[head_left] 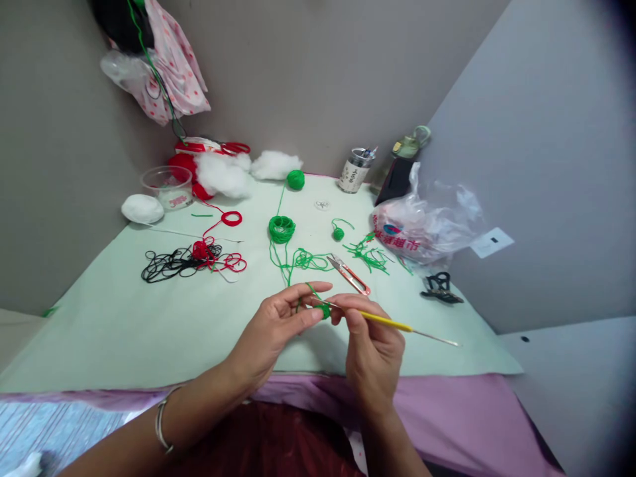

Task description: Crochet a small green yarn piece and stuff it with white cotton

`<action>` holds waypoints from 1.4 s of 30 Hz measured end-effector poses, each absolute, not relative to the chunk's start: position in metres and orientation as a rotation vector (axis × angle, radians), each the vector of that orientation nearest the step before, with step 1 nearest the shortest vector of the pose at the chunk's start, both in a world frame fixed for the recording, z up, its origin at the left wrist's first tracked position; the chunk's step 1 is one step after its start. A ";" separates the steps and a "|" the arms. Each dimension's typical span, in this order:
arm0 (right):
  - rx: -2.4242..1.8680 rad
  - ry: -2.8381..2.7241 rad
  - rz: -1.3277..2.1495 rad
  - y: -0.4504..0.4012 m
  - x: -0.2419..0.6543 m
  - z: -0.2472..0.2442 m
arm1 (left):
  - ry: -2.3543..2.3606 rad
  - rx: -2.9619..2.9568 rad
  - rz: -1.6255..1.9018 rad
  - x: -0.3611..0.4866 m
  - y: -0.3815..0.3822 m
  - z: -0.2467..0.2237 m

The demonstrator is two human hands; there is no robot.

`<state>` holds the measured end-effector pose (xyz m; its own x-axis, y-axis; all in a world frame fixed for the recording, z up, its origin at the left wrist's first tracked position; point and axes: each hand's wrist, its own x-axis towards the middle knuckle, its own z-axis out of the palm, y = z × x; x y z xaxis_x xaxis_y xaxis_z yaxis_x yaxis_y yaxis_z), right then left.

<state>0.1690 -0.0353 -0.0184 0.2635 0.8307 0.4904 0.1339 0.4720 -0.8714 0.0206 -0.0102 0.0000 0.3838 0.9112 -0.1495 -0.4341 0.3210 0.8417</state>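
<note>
My left hand (278,324) pinches a small green crocheted piece (324,311) between thumb and fingers, with green yarn running over its raised forefinger. A yellow-handled crochet hook (385,322) is in my right hand (372,344), its thin metal tip at the green piece. From my left hand the green strands lead up to a loose green coil (281,229) on the table. Red-handled thread snips (350,274) lie just beyond my hands, beside a green yarn tangle (311,259).
Black yarn (169,265) and a red ring (231,218) lie left, near white stuffing (223,174) and a plastic tub (173,192). Cut green strands (370,256), a plastic bag (427,222), a black hair clip (441,288) and a pen can (356,171) are to the right.
</note>
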 end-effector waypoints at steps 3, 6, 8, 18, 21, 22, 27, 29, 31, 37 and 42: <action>-0.919 -1.122 0.744 -0.034 0.172 -0.023 | 0.730 0.854 0.986 0.019 -0.010 -0.001; -0.888 -1.081 0.844 -0.035 0.174 -0.023 | 0.778 0.901 0.985 0.015 -0.008 -0.004; -0.935 -1.135 0.800 -0.037 0.174 -0.021 | 0.812 0.964 0.971 0.012 -0.007 -0.006; -1.046 -1.786 -0.184 -0.041 0.166 -0.035 | 0.966 1.062 1.099 0.016 -0.010 -0.004; -1.017 -1.725 -0.206 -0.039 0.166 -0.038 | 0.781 0.725 0.914 0.016 -0.006 -0.005; -1.024 -1.655 -0.103 -0.039 0.166 -0.036 | 0.729 0.636 0.867 0.015 -0.004 -0.005; -0.961 -1.220 0.531 -0.035 0.167 -0.019 | 0.669 0.621 0.889 0.011 0.001 -0.001; -0.947 -1.247 0.581 -0.033 0.166 -0.017 | 0.663 0.700 0.931 0.013 -0.001 0.000; -0.980 -1.328 0.513 -0.032 0.165 -0.019 | 0.689 0.760 0.977 0.016 -0.003 -0.001; -1.033 -1.606 0.030 -0.038 0.167 -0.032 | 0.667 0.602 0.894 0.020 -0.002 -0.007; -1.017 -1.241 0.385 -0.037 0.172 -0.025 | 0.579 0.477 0.847 0.013 0.004 -0.006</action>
